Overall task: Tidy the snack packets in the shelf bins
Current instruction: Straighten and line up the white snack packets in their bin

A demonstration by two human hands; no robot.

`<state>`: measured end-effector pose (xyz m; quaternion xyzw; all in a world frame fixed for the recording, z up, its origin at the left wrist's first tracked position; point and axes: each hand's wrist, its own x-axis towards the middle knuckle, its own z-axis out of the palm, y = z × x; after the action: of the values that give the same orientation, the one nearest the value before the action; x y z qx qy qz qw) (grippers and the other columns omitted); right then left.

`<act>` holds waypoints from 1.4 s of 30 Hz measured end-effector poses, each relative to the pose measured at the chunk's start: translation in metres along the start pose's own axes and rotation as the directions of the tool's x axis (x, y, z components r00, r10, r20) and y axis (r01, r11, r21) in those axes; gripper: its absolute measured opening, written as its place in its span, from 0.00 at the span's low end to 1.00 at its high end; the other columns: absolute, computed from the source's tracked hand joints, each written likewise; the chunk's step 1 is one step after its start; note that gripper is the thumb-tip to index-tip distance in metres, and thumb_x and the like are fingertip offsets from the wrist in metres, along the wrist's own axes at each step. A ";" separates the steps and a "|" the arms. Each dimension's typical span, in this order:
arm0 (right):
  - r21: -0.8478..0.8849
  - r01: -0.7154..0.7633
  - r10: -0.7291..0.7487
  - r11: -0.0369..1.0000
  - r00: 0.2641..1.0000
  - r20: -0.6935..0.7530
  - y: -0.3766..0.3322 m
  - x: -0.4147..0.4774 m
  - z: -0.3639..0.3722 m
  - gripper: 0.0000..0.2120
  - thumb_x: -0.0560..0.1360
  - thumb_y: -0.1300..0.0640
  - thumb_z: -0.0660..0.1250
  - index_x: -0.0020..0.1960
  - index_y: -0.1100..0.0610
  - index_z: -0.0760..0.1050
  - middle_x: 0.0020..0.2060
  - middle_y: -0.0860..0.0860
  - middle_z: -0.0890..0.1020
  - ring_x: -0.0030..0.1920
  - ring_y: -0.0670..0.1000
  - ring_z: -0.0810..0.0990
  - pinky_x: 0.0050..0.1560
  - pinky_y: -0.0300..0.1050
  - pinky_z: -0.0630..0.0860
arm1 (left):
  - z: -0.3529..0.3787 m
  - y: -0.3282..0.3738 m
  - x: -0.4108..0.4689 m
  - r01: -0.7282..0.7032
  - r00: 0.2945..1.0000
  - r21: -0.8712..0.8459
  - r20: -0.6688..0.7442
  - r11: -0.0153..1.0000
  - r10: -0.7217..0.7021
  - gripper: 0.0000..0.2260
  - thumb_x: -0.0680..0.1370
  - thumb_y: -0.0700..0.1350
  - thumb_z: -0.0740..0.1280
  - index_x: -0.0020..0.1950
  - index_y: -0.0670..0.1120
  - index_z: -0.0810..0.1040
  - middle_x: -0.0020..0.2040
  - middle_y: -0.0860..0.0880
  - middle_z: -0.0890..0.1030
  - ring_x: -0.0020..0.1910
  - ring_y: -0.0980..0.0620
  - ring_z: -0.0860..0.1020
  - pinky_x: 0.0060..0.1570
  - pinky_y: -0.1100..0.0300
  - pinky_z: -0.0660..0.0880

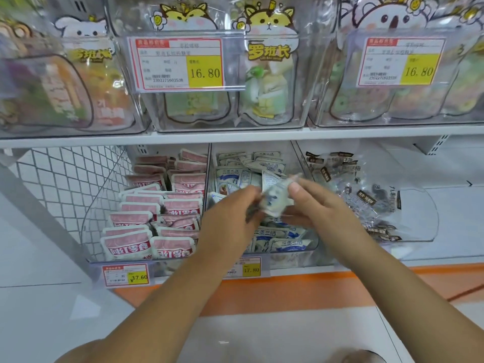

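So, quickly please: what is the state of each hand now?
Left hand: grips the packet.
Right hand: pinches the same packet.

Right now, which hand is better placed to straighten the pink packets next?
Left, likely. The left hand sits just beside the pink packets; the right hand is across the middle bin, nearer the dark packets. Both hold the blue-white packet, so left must release first.

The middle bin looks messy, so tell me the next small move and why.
Probably set the blue-and-white packet down in the middle bin, lined up with the matching packets: the left hand and right hand hold it above them.
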<state>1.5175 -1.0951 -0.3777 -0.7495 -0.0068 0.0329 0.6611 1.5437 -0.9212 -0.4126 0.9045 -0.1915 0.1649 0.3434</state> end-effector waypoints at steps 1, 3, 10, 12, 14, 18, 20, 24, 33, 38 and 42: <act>0.020 -0.019 0.018 1.000 0.999 0.035 0.000 -0.001 0.002 0.25 0.68 0.35 0.65 0.58 0.48 0.77 0.49 0.50 0.85 0.50 0.51 0.84 0.54 0.50 0.80 | 0.003 0.001 -0.001 -0.060 0.998 0.056 0.015 0.997 0.059 0.08 0.73 0.47 0.72 0.50 0.52 0.77 0.56 0.54 0.82 0.50 0.53 0.81 0.44 0.54 0.80; -0.039 -0.012 0.012 0.999 1.000 0.009 0.002 0.002 0.001 0.16 0.71 0.39 0.67 0.55 0.45 0.78 0.49 0.47 0.85 0.51 0.51 0.83 0.56 0.54 0.78 | 0.006 0.002 -0.002 -0.132 0.991 0.091 0.045 0.987 0.129 0.09 0.73 0.48 0.73 0.51 0.55 0.77 0.62 0.54 0.79 0.57 0.51 0.80 0.51 0.52 0.79; 0.024 -0.038 0.038 0.999 0.999 0.006 0.007 0.012 -0.016 0.16 0.77 0.63 0.65 0.62 0.51 0.72 0.54 0.50 0.84 0.55 0.53 0.82 0.59 0.61 0.75 | -0.011 0.001 0.008 0.108 0.994 -0.148 -0.006 0.983 -0.110 0.23 0.73 0.53 0.72 0.66 0.56 0.70 0.67 0.61 0.66 0.65 0.60 0.67 0.65 0.60 0.64; 0.065 -0.034 0.033 0.997 0.999 0.016 0.006 0.013 -0.018 0.17 0.76 0.65 0.66 0.62 0.52 0.72 0.54 0.51 0.84 0.55 0.53 0.82 0.60 0.59 0.75 | -0.014 0.001 0.012 0.201 0.979 -0.229 0.063 0.952 -0.192 0.29 0.73 0.53 0.72 0.71 0.60 0.64 0.66 0.60 0.70 0.63 0.61 0.70 0.63 0.60 0.68; 0.063 -0.016 0.013 0.998 0.999 0.042 0.004 0.013 -0.017 0.16 0.75 0.63 0.68 0.61 0.50 0.74 0.54 0.50 0.84 0.55 0.53 0.82 0.60 0.59 0.75 | -0.013 0.004 0.014 0.269 0.961 -0.349 0.158 0.898 -0.226 0.32 0.74 0.49 0.73 0.73 0.60 0.61 0.57 0.62 0.78 0.53 0.65 0.77 0.55 0.62 0.76; 0.099 0.019 -0.016 0.995 0.999 -0.035 0.001 0.017 -0.014 0.14 0.74 0.63 0.69 0.56 0.51 0.77 0.51 0.51 0.85 0.52 0.55 0.83 0.58 0.60 0.76 | -0.007 0.004 0.017 0.279 0.960 -0.503 0.127 0.818 -0.249 0.33 0.73 0.45 0.74 0.73 0.57 0.62 0.50 0.60 0.83 0.50 0.63 0.80 0.52 0.60 0.77; 0.171 0.042 -0.033 0.984 0.998 -0.053 0.000 0.020 -0.016 0.15 0.72 0.64 0.69 0.57 0.55 0.77 0.51 0.53 0.85 0.53 0.55 0.83 0.58 0.58 0.77 | -0.008 0.002 0.021 0.330 0.944 -0.583 0.187 0.743 -0.272 0.28 0.74 0.44 0.73 0.71 0.53 0.66 0.51 0.59 0.83 0.52 0.61 0.80 0.56 0.55 0.76; 0.119 0.088 -0.080 0.989 0.995 -0.066 0.001 0.027 -0.022 0.17 0.69 0.63 0.72 0.57 0.54 0.77 0.50 0.52 0.85 0.52 0.53 0.83 0.54 0.47 0.77 | -0.011 0.001 0.026 0.310 0.950 -0.558 0.149 0.770 -0.274 0.12 0.74 0.43 0.72 0.55 0.56 0.78 0.50 0.58 0.84 0.50 0.62 0.81 0.54 0.60 0.78; -0.657 0.143 -0.209 0.740 0.978 -0.022 0.015 0.032 -0.040 0.17 0.76 0.55 0.67 0.62 0.42 0.72 0.52 0.38 0.78 0.54 0.38 0.72 0.52 0.33 0.66 | 0.003 -0.002 0.031 0.022 0.925 0.127 0.373 0.992 -0.068 0.17 0.80 0.48 0.63 0.69 0.59 0.71 0.57 0.57 0.78 0.49 0.55 0.73 0.46 0.65 0.70; -0.792 0.249 -0.275 0.557 0.955 0.106 0.022 0.035 -0.045 0.15 0.76 0.54 0.68 0.61 0.45 0.77 0.55 0.40 0.76 0.61 0.39 0.65 0.63 0.36 0.60 | 0.008 0.005 0.034 0.008 0.865 0.187 0.491 0.982 -0.101 0.17 0.82 0.52 0.58 0.71 0.56 0.68 0.59 0.52 0.77 0.59 0.51 0.68 0.58 0.54 0.69; -0.868 0.313 -0.248 0.386 0.941 0.229 0.031 0.037 -0.050 0.14 0.73 0.53 0.70 0.58 0.46 0.80 0.57 0.43 0.80 0.69 0.51 0.65 0.70 0.49 0.61 | -0.002 0.004 0.028 -0.070 0.935 0.295 0.353 0.953 -0.041 0.18 0.81 0.58 0.56 0.70 0.58 0.69 0.71 0.57 0.69 0.70 0.54 0.62 0.68 0.55 0.59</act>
<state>1.5562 -1.1466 -0.4036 -0.9703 -0.1699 -0.0647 0.1596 1.5659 -0.9290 -0.3966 0.9597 -0.2297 0.0287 0.1595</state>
